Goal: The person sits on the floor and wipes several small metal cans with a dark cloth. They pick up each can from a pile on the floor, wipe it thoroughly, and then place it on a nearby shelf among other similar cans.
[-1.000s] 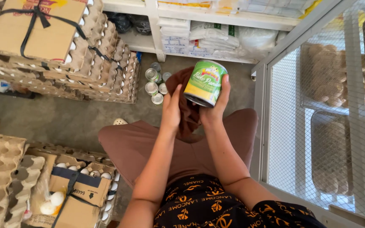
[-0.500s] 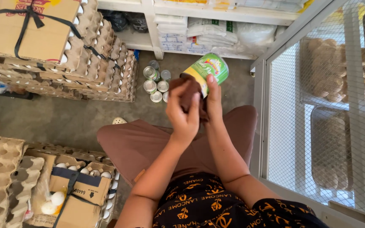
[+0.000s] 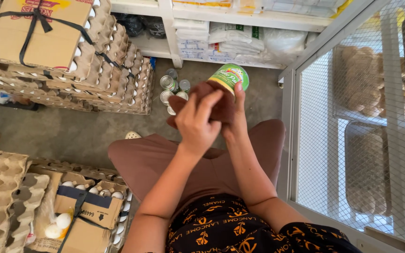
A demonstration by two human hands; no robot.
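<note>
Behind left hand (image 3: 197, 122), brown cloth (image 3: 217, 104) against green can (image 3: 231, 76)

Grey concrete floor (image 3: 76, 133) carried: tied stacks of brown pulp egg trays (image 3: 113, 70); cluster of small silver tin cans (image 3: 169, 86) beside them; nearer tray stacks (image 3: 5, 187); white shelf unit (image 3: 165, 28) behind.

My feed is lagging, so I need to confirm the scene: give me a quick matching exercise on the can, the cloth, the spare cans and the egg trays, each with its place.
Things:
1. green can
2. brown cloth
3. spare cans
4. egg trays

Places:
A. stacked at upper left
B. on the floor by the shelf
C. in the right hand
D. under the left hand, against the can

Pairs: 1-C, 2-D, 3-B, 4-A
</note>
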